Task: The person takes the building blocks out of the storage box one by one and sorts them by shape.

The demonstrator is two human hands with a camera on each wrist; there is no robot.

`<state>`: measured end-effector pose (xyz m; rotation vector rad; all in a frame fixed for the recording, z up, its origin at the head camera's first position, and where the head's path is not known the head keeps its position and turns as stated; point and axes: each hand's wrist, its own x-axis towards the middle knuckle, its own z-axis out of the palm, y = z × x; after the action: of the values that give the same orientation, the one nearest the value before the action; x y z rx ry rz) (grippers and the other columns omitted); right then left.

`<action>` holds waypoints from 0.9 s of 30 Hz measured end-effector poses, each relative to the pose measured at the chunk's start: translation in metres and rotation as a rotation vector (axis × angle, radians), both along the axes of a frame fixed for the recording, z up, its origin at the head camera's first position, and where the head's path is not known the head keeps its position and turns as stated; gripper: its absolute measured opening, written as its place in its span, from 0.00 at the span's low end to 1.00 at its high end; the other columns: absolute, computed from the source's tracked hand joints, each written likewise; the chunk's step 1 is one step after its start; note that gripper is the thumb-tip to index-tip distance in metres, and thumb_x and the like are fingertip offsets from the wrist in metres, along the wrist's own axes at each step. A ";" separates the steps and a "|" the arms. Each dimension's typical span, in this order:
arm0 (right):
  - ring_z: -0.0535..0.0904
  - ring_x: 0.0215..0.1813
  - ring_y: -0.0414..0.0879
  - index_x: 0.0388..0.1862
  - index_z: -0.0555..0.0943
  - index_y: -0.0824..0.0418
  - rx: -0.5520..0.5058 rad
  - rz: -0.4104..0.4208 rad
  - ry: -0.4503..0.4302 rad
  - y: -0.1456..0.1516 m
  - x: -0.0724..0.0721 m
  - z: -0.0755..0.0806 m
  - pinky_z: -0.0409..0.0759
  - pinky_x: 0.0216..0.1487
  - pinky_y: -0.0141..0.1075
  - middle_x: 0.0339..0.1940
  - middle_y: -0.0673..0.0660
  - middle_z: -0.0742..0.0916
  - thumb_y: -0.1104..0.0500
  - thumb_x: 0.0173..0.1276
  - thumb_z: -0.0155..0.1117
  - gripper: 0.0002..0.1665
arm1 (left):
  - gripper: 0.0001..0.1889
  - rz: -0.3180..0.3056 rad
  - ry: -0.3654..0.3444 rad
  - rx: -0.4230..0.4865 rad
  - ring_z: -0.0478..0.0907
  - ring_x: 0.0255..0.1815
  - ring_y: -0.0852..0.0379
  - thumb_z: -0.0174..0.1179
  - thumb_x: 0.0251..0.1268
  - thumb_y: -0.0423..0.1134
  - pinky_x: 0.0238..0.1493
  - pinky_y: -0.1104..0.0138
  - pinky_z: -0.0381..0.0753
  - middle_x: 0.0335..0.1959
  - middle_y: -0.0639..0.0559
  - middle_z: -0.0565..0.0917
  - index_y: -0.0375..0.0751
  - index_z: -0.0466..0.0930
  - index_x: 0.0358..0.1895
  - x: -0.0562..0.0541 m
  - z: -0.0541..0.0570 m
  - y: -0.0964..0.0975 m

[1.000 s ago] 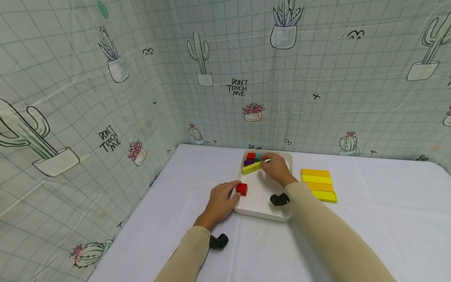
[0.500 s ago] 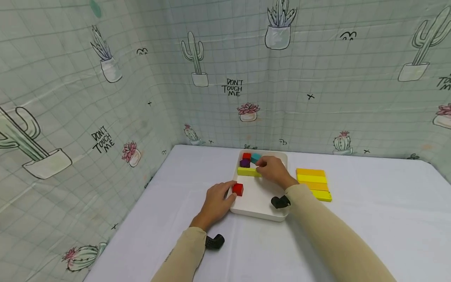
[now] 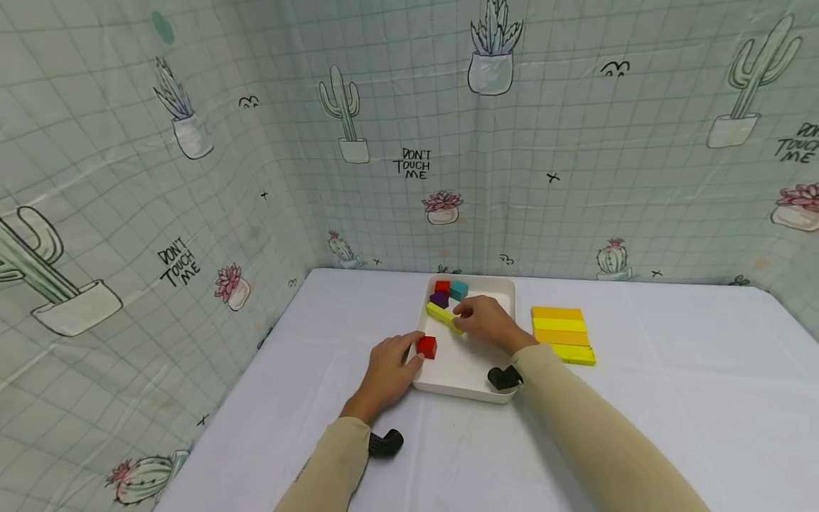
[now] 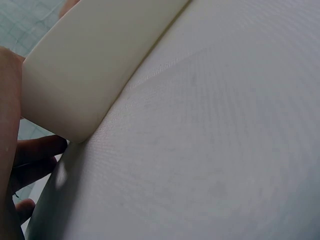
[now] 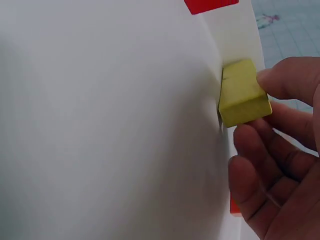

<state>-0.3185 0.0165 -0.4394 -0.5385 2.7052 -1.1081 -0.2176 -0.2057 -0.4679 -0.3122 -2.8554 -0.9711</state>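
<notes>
In the head view, my right hand point(image 3: 488, 321) pinches the near right end of a long yellow block point(image 3: 443, 316) over the white tray point(image 3: 459, 390). The right wrist view shows the yellow block point(image 5: 244, 92) between thumb and fingers, beside the tray wall. My left hand point(image 3: 387, 366) holds the tray's left rim, its index finger and thumb spread beside a red cube point(image 3: 426, 347) inside. At the tray's far left lie a second red cube point(image 3: 442, 286), a purple block point(image 3: 439, 299) and a teal block point(image 3: 458, 290). The left wrist view shows the tray wall point(image 4: 95, 65) from outside.
Right of the tray, several yellow and orange blocks point(image 3: 559, 323) lie side by side on the white tablecloth point(image 3: 665, 384). A patterned cloth point(image 3: 531, 185) stands behind the table and along its left side. Black devices point(image 3: 387, 444) sit at both wrists.
The yellow block has turned clockwise; its right end, first pointing away, now points nearer. My right hand has come slightly nearer with it. The left hand stays at the tray while the head view shifts.
</notes>
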 end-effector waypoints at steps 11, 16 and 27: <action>0.78 0.42 0.49 0.55 0.83 0.63 0.051 -0.029 -0.007 0.001 0.007 0.001 0.82 0.49 0.40 0.45 0.57 0.85 0.55 0.67 0.67 0.21 | 0.23 0.006 0.009 0.000 0.72 0.64 0.47 0.55 0.73 0.46 0.69 0.45 0.64 0.63 0.50 0.80 0.50 0.74 0.69 0.001 0.001 0.001; 0.78 0.44 0.51 0.58 0.81 0.62 0.056 -0.046 -0.018 0.001 0.008 -0.001 0.81 0.52 0.43 0.47 0.59 0.85 0.55 0.67 0.68 0.22 | 0.23 0.008 0.013 -0.002 0.72 0.64 0.47 0.55 0.73 0.46 0.70 0.45 0.62 0.63 0.50 0.80 0.50 0.74 0.69 0.001 -0.001 0.001; 0.78 0.45 0.51 0.55 0.84 0.62 0.100 -0.083 -0.012 -0.002 0.006 -0.009 0.79 0.58 0.47 0.47 0.56 0.85 0.52 0.63 0.73 0.24 | 0.23 0.014 0.023 -0.009 0.72 0.63 0.47 0.55 0.72 0.45 0.69 0.45 0.64 0.62 0.50 0.80 0.50 0.74 0.69 0.001 -0.002 0.001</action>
<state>-0.3122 0.0143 -0.4484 -0.4061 2.7776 -0.9842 -0.2167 -0.2052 -0.4697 -0.3015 -2.8385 -0.9461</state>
